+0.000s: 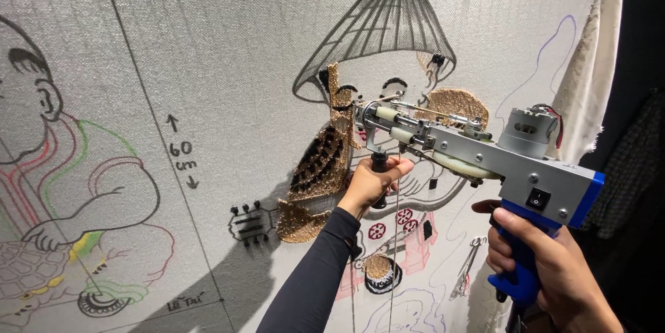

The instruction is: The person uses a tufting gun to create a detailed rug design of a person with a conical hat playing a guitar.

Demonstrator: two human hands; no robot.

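A tufting gun [478,156] with a grey metal body and blue handle points left at a stretched white cloth [228,63]. My right hand [547,264] is wrapped around the blue handle at the lower right. My left hand [370,184], in a dark sleeve, grips the gun's black front handle just below the needle end. The needle end touches the cloth beside a tufted brown and gold patch [322,170], part of a drawn figure under a cone hat. A thin yarn strand [396,250] hangs down from the gun.
The cloth carries line drawings: a seated figure in coloured outlines [76,187] at the left and small drawn ornaments [402,243] below the gun. Its frayed edge [589,83] runs down the right, with dark room and hanging clothing [634,160] beyond.
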